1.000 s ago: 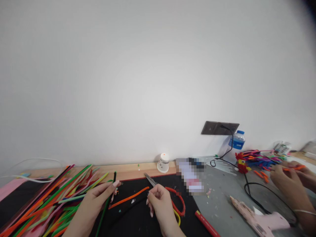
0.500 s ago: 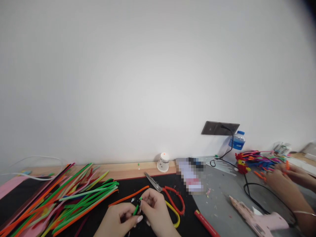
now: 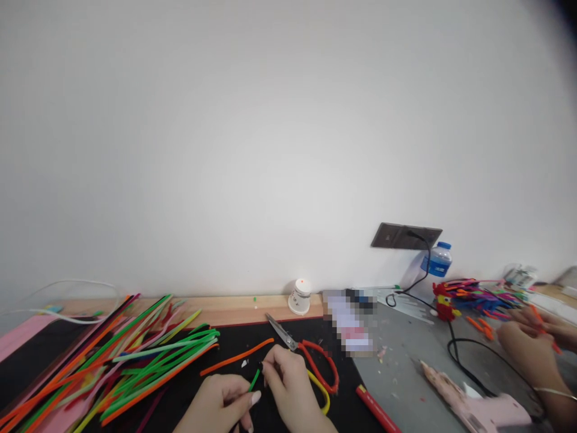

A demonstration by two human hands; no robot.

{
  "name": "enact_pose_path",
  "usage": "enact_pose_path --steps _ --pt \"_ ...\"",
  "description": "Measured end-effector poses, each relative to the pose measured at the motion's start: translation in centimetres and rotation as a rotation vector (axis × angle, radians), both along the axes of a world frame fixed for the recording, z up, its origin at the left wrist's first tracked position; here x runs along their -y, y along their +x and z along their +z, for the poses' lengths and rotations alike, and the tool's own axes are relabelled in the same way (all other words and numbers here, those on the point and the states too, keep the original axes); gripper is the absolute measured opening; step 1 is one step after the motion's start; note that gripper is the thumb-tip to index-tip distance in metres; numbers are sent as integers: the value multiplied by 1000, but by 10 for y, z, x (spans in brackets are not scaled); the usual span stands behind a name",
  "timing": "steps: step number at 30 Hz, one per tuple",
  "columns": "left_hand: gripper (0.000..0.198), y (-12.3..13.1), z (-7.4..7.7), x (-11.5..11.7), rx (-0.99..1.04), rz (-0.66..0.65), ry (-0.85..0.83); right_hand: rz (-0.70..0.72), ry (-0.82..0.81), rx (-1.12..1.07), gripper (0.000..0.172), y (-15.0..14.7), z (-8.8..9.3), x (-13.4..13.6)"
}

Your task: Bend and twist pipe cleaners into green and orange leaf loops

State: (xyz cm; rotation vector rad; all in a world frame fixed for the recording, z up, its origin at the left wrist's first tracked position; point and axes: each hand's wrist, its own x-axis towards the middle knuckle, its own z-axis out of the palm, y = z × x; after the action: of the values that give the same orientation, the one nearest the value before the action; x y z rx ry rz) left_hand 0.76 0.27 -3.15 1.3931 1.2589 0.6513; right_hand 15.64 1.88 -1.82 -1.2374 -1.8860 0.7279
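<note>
My left hand (image 3: 219, 404) is closed, with thumb and index finger pinching a short green pipe cleaner (image 3: 255, 380) that slants up to the right. Close beside it, my right hand (image 3: 293, 388) is closed too, its fingertips on a small black piece (image 3: 260, 365) at the upper end of the green one; the fingers hide most of it. Both hands are above the black mat (image 3: 252, 331). Just behind them lies an orange pipe cleaner (image 3: 237, 357). Scissors (image 3: 288, 341) with red and yellow handles lie beyond my right hand, which partly covers the yellow loop.
Many coloured pipe cleaners (image 3: 166, 373) are heaped on the left. A paper cup (image 3: 300, 297) stands upside down by the wall. To the right are a red stick-shaped item (image 3: 376, 409), a pink glue gun (image 3: 491, 412) with a black cord, and another person's hands (image 3: 525, 346) holding orange pieces.
My hands have drawn slightly apart, and the black piece shows less between my right fingertips. The other person's hands have moved a little right. The whole view has shifted slightly.
</note>
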Motion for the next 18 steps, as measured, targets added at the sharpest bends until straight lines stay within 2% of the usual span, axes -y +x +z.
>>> enact_pose_path --steps 6,18 --pt "40 0 -6 1 53 2 -35 47 1 94 20 0 0 -2" --pt "37 0 -13 1 33 -12 -24 139 -192 -55 25 1 0 -3"
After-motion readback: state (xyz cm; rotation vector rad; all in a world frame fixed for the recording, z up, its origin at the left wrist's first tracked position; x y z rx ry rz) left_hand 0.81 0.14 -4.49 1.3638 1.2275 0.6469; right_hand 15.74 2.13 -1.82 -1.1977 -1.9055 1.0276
